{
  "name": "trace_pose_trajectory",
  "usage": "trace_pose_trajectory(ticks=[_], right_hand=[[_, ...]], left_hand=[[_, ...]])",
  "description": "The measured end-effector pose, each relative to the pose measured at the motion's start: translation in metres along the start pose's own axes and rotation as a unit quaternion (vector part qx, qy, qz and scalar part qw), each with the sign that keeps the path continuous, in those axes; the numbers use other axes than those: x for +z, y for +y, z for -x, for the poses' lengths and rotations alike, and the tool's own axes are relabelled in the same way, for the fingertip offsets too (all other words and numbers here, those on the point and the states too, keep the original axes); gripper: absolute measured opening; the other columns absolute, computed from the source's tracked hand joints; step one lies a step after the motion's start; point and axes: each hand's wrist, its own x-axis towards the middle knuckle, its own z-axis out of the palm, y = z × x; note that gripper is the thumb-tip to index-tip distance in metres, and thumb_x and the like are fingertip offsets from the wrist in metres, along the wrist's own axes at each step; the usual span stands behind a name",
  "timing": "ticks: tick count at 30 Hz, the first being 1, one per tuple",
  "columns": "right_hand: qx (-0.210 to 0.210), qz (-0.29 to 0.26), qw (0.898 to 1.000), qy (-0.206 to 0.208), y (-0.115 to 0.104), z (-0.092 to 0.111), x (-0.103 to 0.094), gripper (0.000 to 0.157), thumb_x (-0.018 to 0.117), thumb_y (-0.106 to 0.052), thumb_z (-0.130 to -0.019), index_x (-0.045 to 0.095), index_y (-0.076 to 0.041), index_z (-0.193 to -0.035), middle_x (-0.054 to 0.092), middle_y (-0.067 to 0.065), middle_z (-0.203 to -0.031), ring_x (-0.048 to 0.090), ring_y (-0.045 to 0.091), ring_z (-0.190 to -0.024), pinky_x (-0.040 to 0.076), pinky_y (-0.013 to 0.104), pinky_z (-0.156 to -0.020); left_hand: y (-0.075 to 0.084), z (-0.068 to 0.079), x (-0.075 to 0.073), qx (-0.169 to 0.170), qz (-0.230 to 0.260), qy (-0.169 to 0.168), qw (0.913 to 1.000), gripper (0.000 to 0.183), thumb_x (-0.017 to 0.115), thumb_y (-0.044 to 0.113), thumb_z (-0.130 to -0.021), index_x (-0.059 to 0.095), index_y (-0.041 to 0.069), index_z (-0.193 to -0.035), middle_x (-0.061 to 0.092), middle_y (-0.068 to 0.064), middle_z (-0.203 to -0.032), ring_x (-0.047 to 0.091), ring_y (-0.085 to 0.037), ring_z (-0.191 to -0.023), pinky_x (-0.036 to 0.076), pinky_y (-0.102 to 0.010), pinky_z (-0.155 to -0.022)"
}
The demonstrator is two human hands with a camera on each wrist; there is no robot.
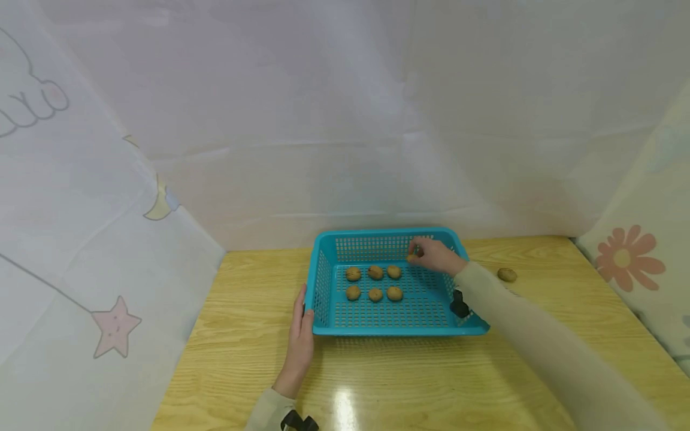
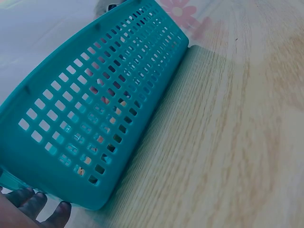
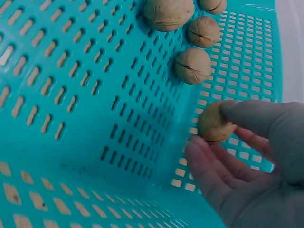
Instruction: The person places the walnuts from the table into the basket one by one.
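Note:
A blue plastic basket (image 1: 399, 331) with slotted walls stands on the wooden table. Several walnuts lie in it in two rows, among them one walnut (image 1: 353, 293) at the front left. My right hand (image 1: 438, 256) reaches over the basket's right part and pinches a walnut (image 3: 214, 122) between thumb and fingers, close to the far wall. At the basket's left side, my left hand (image 1: 302, 338) rests against the rim near the front corner; its fingertips (image 2: 59, 214) show at the basket's corner in the left wrist view.
One more walnut (image 1: 507, 275) lies on the table (image 1: 259, 287) to the right of the basket, beyond the right forearm. Pale printed cloth (image 1: 345, 149) hangs behind the table and along both sides.

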Motion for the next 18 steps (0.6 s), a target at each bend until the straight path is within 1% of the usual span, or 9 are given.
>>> trace_pose_trajectory(ticks=[3,5,7,14,16,18], right_hand=[[0.015,0.004,1.000,-0.021,0.002,-0.004,0.006,0.019,0.064,-0.015,-0.089,0.058,-0.004,-0.103,0.061,0.010,-0.093,0.056,0.021,-0.076,0.046,0.033,-0.061],[0.025,0.006,0.999,-0.034,0.003,-0.006,0.010,0.018,0.063,-0.014,-0.088,0.059,-0.004,-0.103,0.060,0.009,-0.089,0.053,0.018,-0.070,0.043,0.031,-0.059],[0.032,0.006,0.999,-0.044,0.003,-0.007,0.014,0.019,0.063,-0.012,-0.088,0.058,-0.003,-0.103,0.058,0.008,-0.087,0.049,0.018,-0.067,0.041,0.030,-0.057],[0.042,-0.004,0.998,-0.054,0.002,-0.005,0.022,0.022,0.061,-0.010,-0.088,0.057,0.000,-0.107,0.056,0.009,-0.081,0.042,0.017,-0.060,0.035,0.030,-0.054],[0.045,0.002,0.997,-0.055,0.000,-0.004,0.021,0.025,0.061,-0.010,-0.088,0.057,0.000,-0.110,0.058,0.010,-0.085,0.043,0.017,-0.061,0.036,0.030,-0.055],[0.049,0.008,0.997,-0.054,-0.003,-0.002,0.018,0.028,0.061,-0.010,-0.087,0.057,0.000,-0.113,0.060,0.013,-0.094,0.046,0.018,-0.066,0.039,0.032,-0.058]], left_hand=[[0.000,0.000,0.000,-0.001,0.001,0.000,1.0000,0.051,0.025,0.008,-0.103,0.011,0.020,-0.150,0.010,-0.009,-0.156,0.014,-0.026,-0.142,0.018,-0.047,-0.112],[0.000,0.000,-0.001,-0.002,0.002,0.001,1.0000,0.051,0.025,0.008,-0.103,0.012,0.020,-0.151,0.010,-0.009,-0.156,0.013,-0.027,-0.141,0.018,-0.047,-0.112],[0.000,0.000,-0.001,-0.002,0.000,0.001,1.0000,0.051,0.025,0.008,-0.103,0.012,0.019,-0.151,0.010,-0.010,-0.156,0.013,-0.028,-0.141,0.018,-0.048,-0.112],[-0.001,0.000,-0.001,-0.003,-0.005,0.003,1.0000,0.050,0.025,0.010,-0.103,0.013,0.022,-0.150,0.011,-0.006,-0.155,0.014,-0.027,-0.141,0.019,-0.048,-0.111],[-0.001,0.000,-0.001,-0.001,-0.005,0.002,1.0000,0.050,0.025,0.010,-0.103,0.013,0.021,-0.150,0.011,-0.008,-0.156,0.014,-0.028,-0.141,0.019,-0.049,-0.111],[-0.001,0.000,-0.001,0.000,-0.005,0.001,1.0000,0.050,0.025,0.010,-0.103,0.012,0.021,-0.150,0.010,-0.009,-0.156,0.013,-0.028,-0.141,0.018,-0.049,-0.111]])
